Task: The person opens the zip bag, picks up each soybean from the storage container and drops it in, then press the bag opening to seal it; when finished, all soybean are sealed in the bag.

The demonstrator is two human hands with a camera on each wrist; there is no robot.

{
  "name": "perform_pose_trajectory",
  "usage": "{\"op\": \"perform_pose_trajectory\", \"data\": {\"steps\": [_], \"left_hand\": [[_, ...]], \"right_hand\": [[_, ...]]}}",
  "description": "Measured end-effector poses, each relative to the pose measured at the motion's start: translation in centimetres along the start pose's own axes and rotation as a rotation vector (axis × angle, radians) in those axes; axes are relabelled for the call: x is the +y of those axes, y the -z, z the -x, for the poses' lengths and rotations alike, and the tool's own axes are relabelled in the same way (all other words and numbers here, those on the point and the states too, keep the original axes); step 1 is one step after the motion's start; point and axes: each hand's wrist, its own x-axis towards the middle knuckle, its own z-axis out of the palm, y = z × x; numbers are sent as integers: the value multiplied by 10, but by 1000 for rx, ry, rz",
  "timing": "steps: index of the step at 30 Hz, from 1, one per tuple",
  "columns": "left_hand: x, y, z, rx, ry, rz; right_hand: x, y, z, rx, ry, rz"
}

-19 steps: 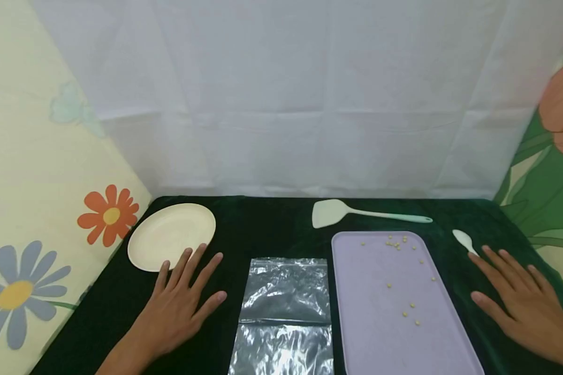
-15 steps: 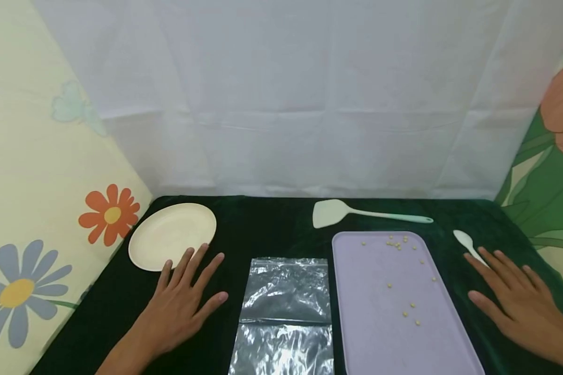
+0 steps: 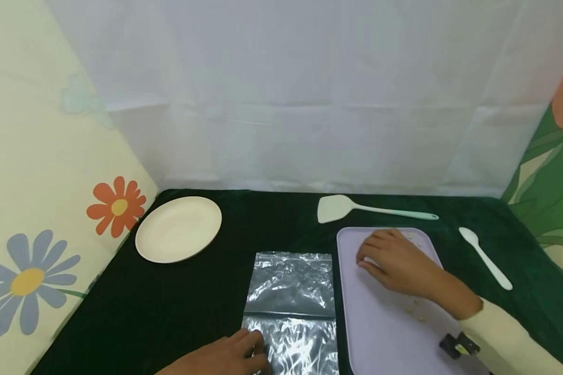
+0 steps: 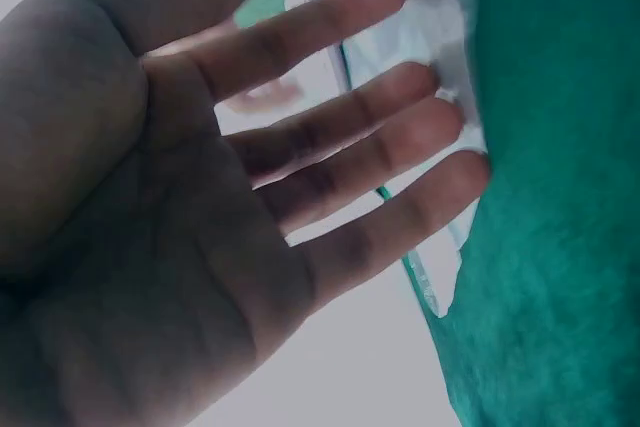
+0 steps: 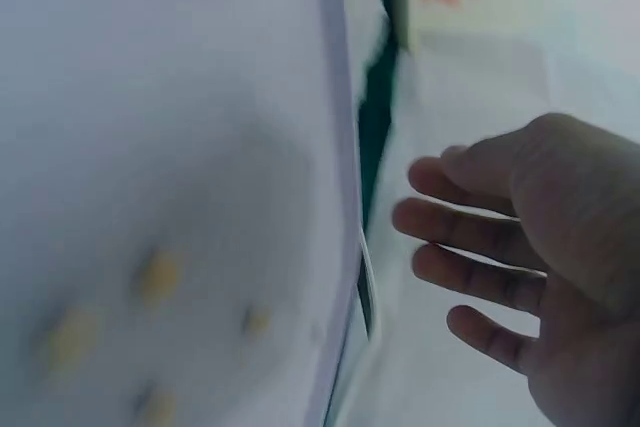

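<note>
My left hand (image 3: 230, 357) is at the lower left edge of a clear zip bag (image 3: 293, 284) that lies flat on the dark green cloth. In the left wrist view its fingers (image 4: 350, 127) are extended and overlap the bag's edge. Over the far part of a lilac tray (image 3: 380, 333) is my right hand (image 3: 396, 263), fingers loosely bent and nothing showing between them. Several small yellowish beads (image 3: 420, 319) lie on the tray, some hidden beneath this hand. The right wrist view shows blurred yellow beads (image 5: 158, 275) on the tray surface.
A cream oval plate (image 3: 178, 229) lies at the back left. Behind the tray is a pale spatula (image 3: 335, 208) with a mint handle. A white spoon (image 3: 485, 259) rests to the tray's right. A white cloth backdrop (image 3: 281, 104) rises behind the table.
My left hand has moved from near the plate toward the front and right, to the bag. My right hand has gone left from beside the spoon to over the tray.
</note>
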Motion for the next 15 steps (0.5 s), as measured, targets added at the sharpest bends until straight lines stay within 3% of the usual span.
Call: {"op": "perform_pose_trajectory", "data": {"steps": [3, 6, 9, 13, 15], "left_hand": [[0, -3, 0, -3, 10, -14], [0, -4, -1, -2, 15, -25], [-1, -3, -3, -6, 2, -41], [1, 1, -6, -15, -14, -56], [5, 8, -8, -49, 19, -31]], "right_hand": [[-9, -15, -34, -62, 27, 22], [-14, -30, -55, -115, 15, 58], [-17, -42, -63, -121, -13, 75], [-20, -48, -65, -69, -47, 47], [-21, -46, -65, -37, -70, 14]]}}
